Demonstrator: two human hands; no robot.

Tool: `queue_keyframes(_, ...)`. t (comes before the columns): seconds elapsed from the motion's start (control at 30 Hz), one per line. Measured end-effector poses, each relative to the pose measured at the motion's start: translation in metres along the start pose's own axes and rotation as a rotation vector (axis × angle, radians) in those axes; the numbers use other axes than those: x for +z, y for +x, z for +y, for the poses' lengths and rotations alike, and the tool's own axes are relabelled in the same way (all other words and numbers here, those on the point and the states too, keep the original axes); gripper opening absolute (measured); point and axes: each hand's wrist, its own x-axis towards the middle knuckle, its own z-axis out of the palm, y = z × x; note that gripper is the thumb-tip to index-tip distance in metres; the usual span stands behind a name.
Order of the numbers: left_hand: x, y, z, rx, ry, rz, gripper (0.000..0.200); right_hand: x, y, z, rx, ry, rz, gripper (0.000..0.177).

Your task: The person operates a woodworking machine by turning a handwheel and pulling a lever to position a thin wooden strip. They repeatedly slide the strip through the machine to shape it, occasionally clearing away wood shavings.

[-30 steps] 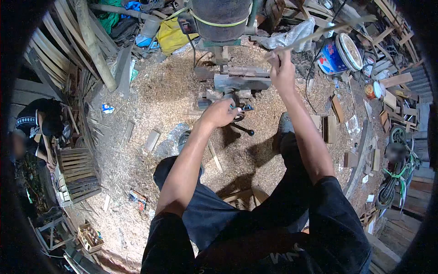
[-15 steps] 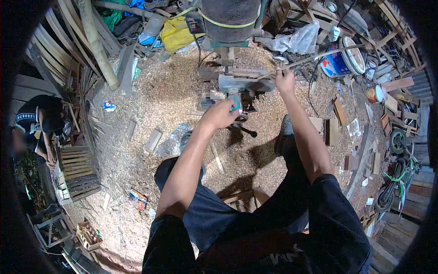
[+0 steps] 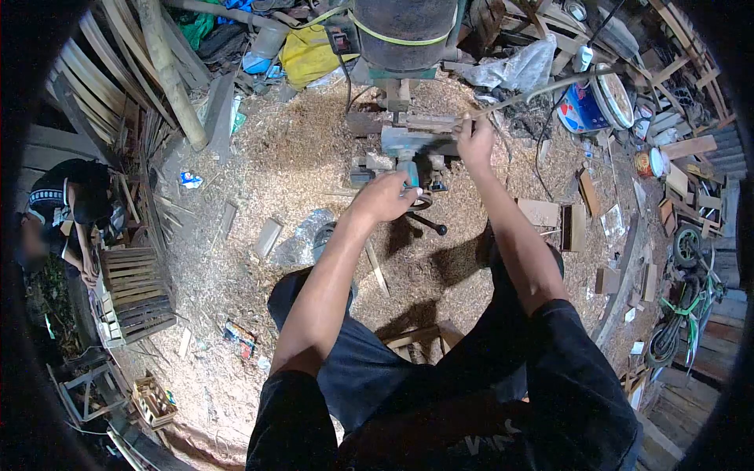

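Right hand (image 3: 474,141) grips slat (image 3: 542,89) — bucket (image 3: 585,108), sawdust (image 3: 290,149) around

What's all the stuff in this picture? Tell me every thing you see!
machine: one, grey and teal, on the shavings in front of the person
teal handle: one, teal, on the machine's near side
wooden strip: one, pale, reaching from the machine toward the upper right
drum: one, dark, behind the machine
bucket: one, blue and white, upper right
bag: one, yellow, top centre
crate: one, brown slats, left
other person: one, dark clothes, far left
shavings: many, tan, covering the ground
left hand: one, curled at the teal handle
right hand: one, gripping the wooden strip
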Motion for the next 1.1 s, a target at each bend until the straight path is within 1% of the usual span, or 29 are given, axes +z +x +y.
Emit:
queue_keyframes(0.07,0.001,0.0,0.002,0.022,0.038,0.047,0.034,0.015,-0.005,-0.002,0.244,0.493,0.033,0.021)
queue_keyframes(0.1,0.001,0.001,0.001,0.03,0.035,0.044,0.034,0.014,-0.004,0.0,0.218,0.437,0.032,0.02)
queue_keyframes(0.2,0.001,0.0,-0.003,0.04,0.023,0.031,0.035,0.017,-0.002,0.011,0.376,0.616,0.174,0.017)
queue_keyframes(0.23,0.001,-0.001,-0.004,0.04,0.014,0.027,0.035,0.018,-0.007,0.01,0.389,0.616,0.166,0.015)
queue_keyframes(0.27,0.0,0.0,-0.004,0.043,0.006,0.027,0.035,0.026,-0.01,0.02,0.343,0.561,0.155,0.015)
queue_keyframes(0.3,-0.003,-0.001,0.002,-0.012,-0.014,-0.002,0.034,0.04,-0.014,0.047,0.295,0.507,0.145,0.015)
queue_keyframes(0.33,-0.001,0.001,0.0,0.002,-0.009,0.006,0.034,0.045,-0.016,0.049,0.247,0.45,0.137,0.015)
queue_keyframes(0.37,0.001,0.001,-0.001,0.016,-0.005,0.013,0.035,0.046,-0.016,0.053,0.322,0.518,0.137,0.015)
queue_keyframes(0.47,0.002,0.002,0.003,0.008,0.002,0.002,0.034,0.029,-0.009,0.019,0.586,0.822,0.184,0.021)
queue_keyframes(0.57,-0.002,0.004,0.004,-0.001,-0.014,-0.009,0.034,0.01,0.0,0.004,0.668,0.825,0.256,0.022)
queue_keyframes(0.67,0.001,0.005,-0.002,0.034,-0.018,0.011,0.034,-0.013,0.015,0.018,0.634,0.769,0.337,0.021)
queue_keyframes(0.7,0.0,0.004,-0.001,0.049,-0.015,0.027,0.034,-0.018,0.021,0.02,0.609,0.768,0.326,0.02)
queue_keyframes(0.8,-0.002,0.002,0.002,0.01,-0.014,0.002,0.035,-0.025,0.025,0.025,0.571,0.663,0.24,0.019)
queue_keyframes(0.93,-0.002,-0.001,0.004,0.022,-0.003,0.019,0.036,0.001,0.01,0.031,0.359,0.508,0.088,0.021)
queue_keyframes(0.97,-0.003,-0.001,0.003,0.032,-0.003,0.022,0.037,0.013,0.002,0.032,0.299,0.574,0.104,0.018)
queue_keyframes(1.07,-0.006,-0.002,0.002,0.024,-0.005,0.024,0.038,0.025,-0.002,0.029,0.346,0.618,0.19,0.018)
queue_keyframes(1.1,-0.005,-0.001,0.002,0.019,-0.007,0.022,0.038,0.025,-0.002,0.031,0.382,0.623,0.188,0.018)
